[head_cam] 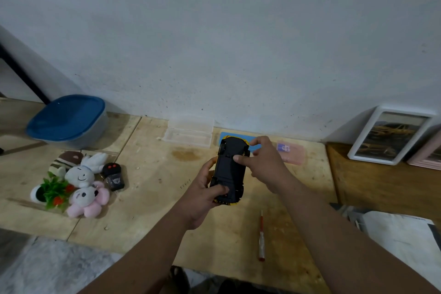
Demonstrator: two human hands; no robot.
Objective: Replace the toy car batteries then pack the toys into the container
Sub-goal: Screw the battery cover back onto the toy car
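A yellow toy car [229, 169] is held upside down above the wooden table [155, 198], its black underside facing me. My left hand [202, 196] grips its near end from the left, thumb across the underside. My right hand [262, 162] holds the far end, thumb pressing on the underside and fingers curled round the right side. A red-handled screwdriver [261, 236] lies on the table below the car. At the back left stands a clear container with a blue lid [68, 119]. Plush toys [82, 184] and a black remote [114, 175] lie at the left.
An open clear plastic case [188, 133] rests against the wall, beside a blue mat [223, 138] and a pink case [292, 153] holding something blue. Picture frames [391, 138] lean at the right. A small fake plant [53, 191] sits among the plushes. White paper [401, 234] lies lower right.
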